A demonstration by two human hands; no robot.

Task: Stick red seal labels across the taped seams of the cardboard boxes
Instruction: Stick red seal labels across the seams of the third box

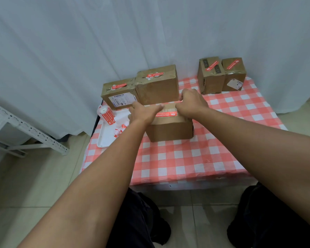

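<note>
Left hand (145, 111): forearm bare and extended forward, palm down, fingers straight.
Right hand (191, 102): forearm bare and extended, knuckles up, fingers bent downward.

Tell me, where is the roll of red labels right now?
In the head view the roll of red labels stands at the table's left edge, on the far end of the white tray, just in front of the leftmost cardboard box.

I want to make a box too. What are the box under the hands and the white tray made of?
The box looks like brown cardboard: matte, creased edges. The white tray is probably plastic: smooth, with a raised rim, though that's hard to confirm.
</note>
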